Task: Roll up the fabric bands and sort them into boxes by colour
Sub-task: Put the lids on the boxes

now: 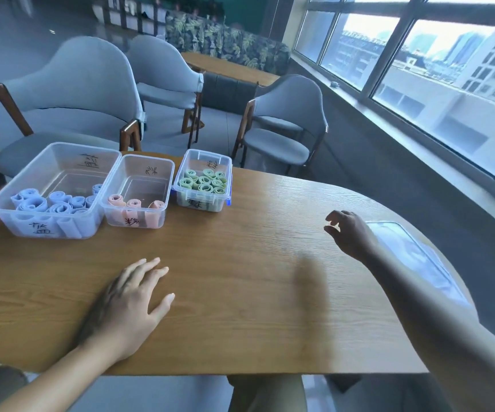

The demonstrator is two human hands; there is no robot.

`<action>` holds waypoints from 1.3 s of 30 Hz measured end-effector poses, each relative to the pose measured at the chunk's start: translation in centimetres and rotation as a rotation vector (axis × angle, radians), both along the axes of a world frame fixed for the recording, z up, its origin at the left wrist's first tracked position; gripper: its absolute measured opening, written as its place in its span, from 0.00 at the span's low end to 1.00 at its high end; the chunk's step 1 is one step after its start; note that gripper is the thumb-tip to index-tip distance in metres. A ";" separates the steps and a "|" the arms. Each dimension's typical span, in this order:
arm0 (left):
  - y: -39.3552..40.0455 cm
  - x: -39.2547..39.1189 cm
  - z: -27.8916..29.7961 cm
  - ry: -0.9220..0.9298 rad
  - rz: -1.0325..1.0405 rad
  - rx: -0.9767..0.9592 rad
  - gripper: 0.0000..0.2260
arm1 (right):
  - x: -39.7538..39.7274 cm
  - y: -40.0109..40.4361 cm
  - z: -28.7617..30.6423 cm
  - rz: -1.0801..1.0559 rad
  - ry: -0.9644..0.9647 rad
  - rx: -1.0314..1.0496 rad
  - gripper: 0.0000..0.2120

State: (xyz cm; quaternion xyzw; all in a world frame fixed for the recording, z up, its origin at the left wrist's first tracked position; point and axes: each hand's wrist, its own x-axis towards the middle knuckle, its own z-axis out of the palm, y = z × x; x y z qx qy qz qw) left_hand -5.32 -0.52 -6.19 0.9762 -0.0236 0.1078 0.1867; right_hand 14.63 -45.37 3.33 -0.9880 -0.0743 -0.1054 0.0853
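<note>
my left hand (127,301) lies flat on the wooden table (240,292), fingers straight and spread, holding nothing. my right hand (348,233) hangs over the table toward the right, fingers loosely curled with nothing between them, just beside a clear lid or tray (418,257) lying flat at the table's right edge; i cannot tell whether any fabric lies on it.

the rolled bands are already in the three clear boxes at the far left. the big box (52,188) on the left holds blue rolls (50,202) along its near side. the middle box (140,191) holds a few pink rolls (134,205) at its near wall. the small box (203,179) on the right, with blue clips, is packed with green rolls (206,181). no loose band shows on the bare table between my hands.

so i judge i am between bands: the last roll is away and neither hand has the next one. the next move calls for finding a flat band, likely over on the right, laying it out near me, then rolling it tight from one end before dropping it in the box of its colour.

each box bears handwritten black characters on its near and far walls. they look chinese, presumably colour names, but i cannot read them surely.
</note>
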 end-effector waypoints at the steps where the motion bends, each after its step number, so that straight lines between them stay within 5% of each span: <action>1: -0.1 0.0 0.0 -0.003 0.000 -0.002 0.28 | -0.6 -1.2 -0.2 -0.059 0.021 -0.034 0.12; 7: -0.2 -0.1 0.2 -0.009 0.008 -0.010 0.29 | -4.0 -7.2 -1.8 -0.409 0.181 -0.201 0.35; 12: -0.1 -0.1 0.2 -0.014 0.007 -0.011 0.30 | -6.0 -9.8 -3.2 -0.603 0.293 -0.177 0.42; 19: 0.1 0.0 -0.2 -0.030 0.003 -0.024 0.24 | -8.3 -10.4 -4.2 -0.603 0.358 -0.134 0.40; 39: 0.0 0.1 -0.3 -0.013 0.010 -0.027 0.22 | -15.3 -3.9 -5.9 -0.487 0.022 -0.124 0.37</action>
